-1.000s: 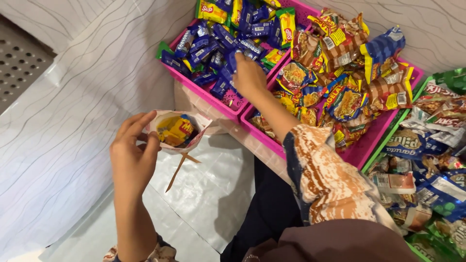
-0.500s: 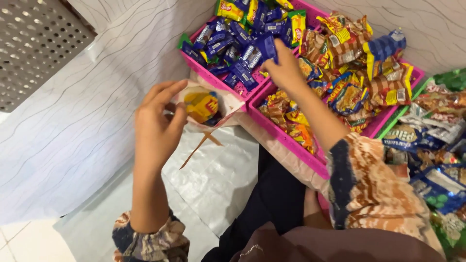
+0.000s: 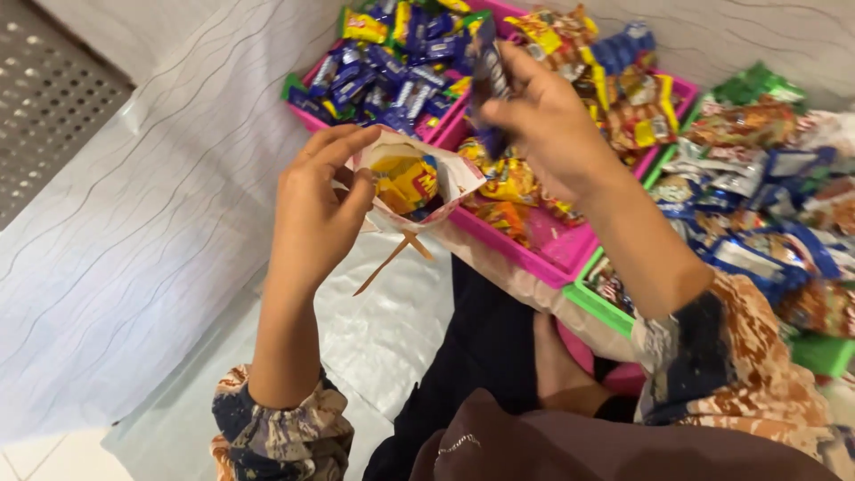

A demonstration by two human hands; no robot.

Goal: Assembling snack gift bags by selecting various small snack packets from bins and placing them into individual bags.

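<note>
Change noted: your right hand [image 3: 543, 125], half a second ago down in the pink tray [image 3: 570, 254], now pinches a dark-blue snack packet [image 3: 488, 76] above the open paper pouch [image 3: 419, 183], which your left hand [image 3: 316, 209] grips at its rim.

The person wears a long-sleeved top printed in a mottled pattern of rust orange, cream, brown and dark navy. The left sleeve [image 3: 276, 428] ends in a gathered, elasticated cuff that puckers the cloth into small folds, and it sits pushed up well short of the wrist, so most of the forearm is bare. The right sleeve [image 3: 748, 356] carries the same print, with a dark navy patch near its hem and paler orange and cream marbling further up. Below lie dark trousers [image 3: 481, 356], nearly black, and a plain brown cloth [image 3: 570, 445] with a line of small pale stitches. Both hands are bare, with no rings or bracelets visible.
</note>
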